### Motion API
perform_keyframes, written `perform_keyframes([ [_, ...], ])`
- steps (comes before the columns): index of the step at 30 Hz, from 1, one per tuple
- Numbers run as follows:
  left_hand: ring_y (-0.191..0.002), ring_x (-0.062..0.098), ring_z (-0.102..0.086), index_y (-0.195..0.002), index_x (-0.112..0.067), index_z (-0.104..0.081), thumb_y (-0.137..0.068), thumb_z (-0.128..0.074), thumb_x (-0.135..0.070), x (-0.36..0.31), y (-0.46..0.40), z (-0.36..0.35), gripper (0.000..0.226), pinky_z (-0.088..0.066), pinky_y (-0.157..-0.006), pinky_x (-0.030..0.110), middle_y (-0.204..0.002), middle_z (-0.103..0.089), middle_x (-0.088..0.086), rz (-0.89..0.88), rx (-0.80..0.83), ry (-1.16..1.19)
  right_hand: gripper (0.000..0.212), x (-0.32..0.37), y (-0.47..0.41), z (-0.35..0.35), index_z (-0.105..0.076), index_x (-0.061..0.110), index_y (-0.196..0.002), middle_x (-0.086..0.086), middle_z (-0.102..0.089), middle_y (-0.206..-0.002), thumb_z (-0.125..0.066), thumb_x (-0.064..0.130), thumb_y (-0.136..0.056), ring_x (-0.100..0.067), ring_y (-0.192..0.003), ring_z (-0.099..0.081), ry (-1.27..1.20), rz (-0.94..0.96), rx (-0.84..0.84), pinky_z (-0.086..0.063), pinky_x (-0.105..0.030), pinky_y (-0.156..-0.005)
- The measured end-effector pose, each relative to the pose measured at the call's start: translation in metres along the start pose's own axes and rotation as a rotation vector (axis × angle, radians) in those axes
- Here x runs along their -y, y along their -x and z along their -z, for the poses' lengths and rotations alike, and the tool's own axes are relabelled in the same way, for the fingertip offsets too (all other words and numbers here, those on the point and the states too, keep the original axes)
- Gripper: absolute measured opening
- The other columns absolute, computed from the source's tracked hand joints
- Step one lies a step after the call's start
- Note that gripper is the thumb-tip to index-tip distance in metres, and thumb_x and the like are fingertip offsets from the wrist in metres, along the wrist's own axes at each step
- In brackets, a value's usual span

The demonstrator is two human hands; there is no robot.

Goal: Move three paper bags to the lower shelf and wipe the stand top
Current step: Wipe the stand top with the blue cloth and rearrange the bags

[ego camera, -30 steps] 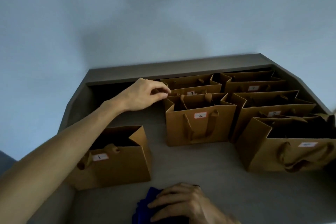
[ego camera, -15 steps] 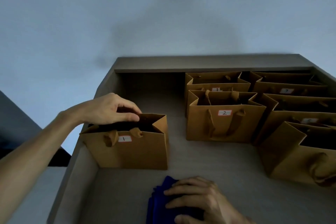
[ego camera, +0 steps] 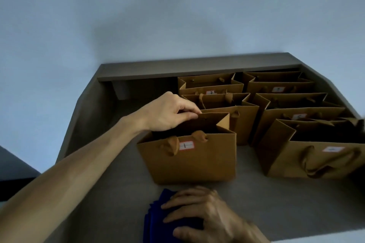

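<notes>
A brown paper bag labelled 1 [ego camera: 195, 160] stands on the grey stand top [ego camera: 110, 187], near its front. My left hand [ego camera: 167, 113] pinches the back rim of this bag at its top left. A folded blue cloth [ego camera: 156, 221] lies at the stand's front edge, and my right hand [ego camera: 205, 215] rests flat on it with spread fingers. Behind bag 1 stands the bag labelled 2 [ego camera: 245, 118], partly hidden by it.
Several more brown paper bags fill the right and back: one at the front right [ego camera: 316, 154], others behind it [ego camera: 296, 112] and along the raised back ledge [ego camera: 197, 67]. The stand's left part holds no bags. A pale wall rises behind.
My left hand came back from the rear bags to bag 1 and took hold of its back rim. The view shifted, so the bag now sits nearer the middle. My right hand stayed on the cloth.
</notes>
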State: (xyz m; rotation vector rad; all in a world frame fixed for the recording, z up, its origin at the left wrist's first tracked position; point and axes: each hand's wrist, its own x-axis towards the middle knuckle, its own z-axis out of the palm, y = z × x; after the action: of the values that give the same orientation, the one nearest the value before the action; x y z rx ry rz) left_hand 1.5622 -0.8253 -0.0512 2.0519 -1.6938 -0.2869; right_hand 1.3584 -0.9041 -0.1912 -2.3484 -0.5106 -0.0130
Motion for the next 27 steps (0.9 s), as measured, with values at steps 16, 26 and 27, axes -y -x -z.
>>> perform_keyframes([
  [16, -0.109, 0.01, -0.063, -0.123, -0.015, -0.063, -0.097, -0.054, -0.019, -0.03, -0.051, -0.039, 0.028, -0.046, -0.09, 0.011, -0.121, -0.067, 0.003, -0.155, -0.105, 0.007, 0.036, -0.026, 0.001, -0.027, -0.055, 0.022, -0.138, 0.008, -0.045, -0.149, -0.054, 0.027, -0.102, -0.003, -0.14, -0.035, 0.181, 0.019, -0.063, -0.027, -0.028, -0.116],
  [26, -0.098, -0.001, -0.066, -0.112, -0.015, -0.069, -0.096, -0.057, -0.019, 0.012, 0.038, 0.016, 0.021, -0.054, -0.086, 0.02, -0.105, -0.071, -0.008, 0.098, -0.481, 0.129, 0.046, 0.009, -0.091, -0.038, -0.05, 0.034, -0.138, 0.016, -0.041, -0.15, -0.054, 0.052, -0.095, -0.009, -0.139, -0.037, 0.17, 0.07, -0.009, -0.033, -0.041, -0.113],
  [27, -0.098, 0.0, -0.066, -0.112, -0.014, -0.069, -0.096, -0.057, -0.018, 0.016, 0.046, 0.018, 0.02, -0.054, -0.086, 0.02, -0.104, -0.071, -0.007, 0.13, -0.51, 0.15, 0.047, 0.01, -0.104, -0.042, -0.05, 0.033, -0.137, 0.015, -0.042, -0.15, -0.055, 0.051, -0.095, -0.011, -0.138, -0.039, 0.185, 0.075, -0.013, -0.033, -0.043, -0.113],
])
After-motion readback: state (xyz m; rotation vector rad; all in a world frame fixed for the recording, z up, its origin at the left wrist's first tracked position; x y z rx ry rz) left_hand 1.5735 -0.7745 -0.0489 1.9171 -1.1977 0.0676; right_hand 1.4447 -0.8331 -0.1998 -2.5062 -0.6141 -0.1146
